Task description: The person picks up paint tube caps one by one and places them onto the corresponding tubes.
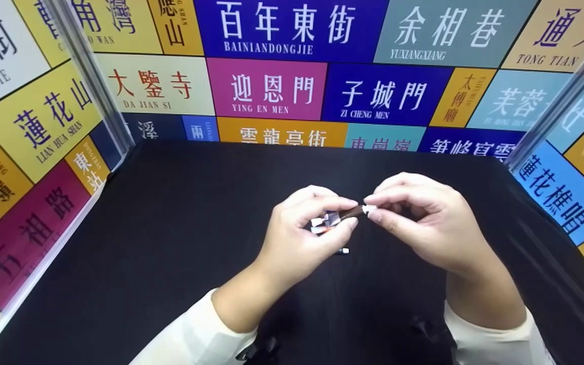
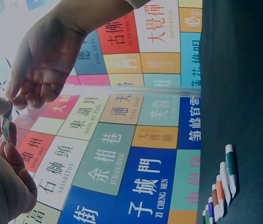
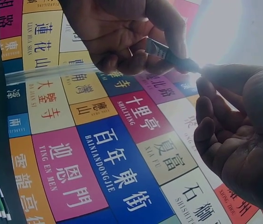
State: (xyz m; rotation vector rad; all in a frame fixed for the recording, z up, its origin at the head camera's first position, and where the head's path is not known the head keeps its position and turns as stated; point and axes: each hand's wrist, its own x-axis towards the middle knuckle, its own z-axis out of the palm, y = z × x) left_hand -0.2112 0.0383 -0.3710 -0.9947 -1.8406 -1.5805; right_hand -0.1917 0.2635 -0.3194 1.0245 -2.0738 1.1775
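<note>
A small brown paint tube with a white cap is held up between both hands over the black table. My left hand grips the tube's body between thumb and fingers. From the other side, the thumb and index fingertips of my right hand pinch the cap. In the right wrist view the tube appears dark against the light, its flat end towards the left palm. Several paint tubes in green, white, orange, brown and purple lie in a row on the table, partly hidden behind the left hand in the head view.
Black cloth covers the table. Behind it and at the sides stand panels with coloured blocks of Chinese lettering, joined by clear corner strips. White sleeves end at both wrists.
</note>
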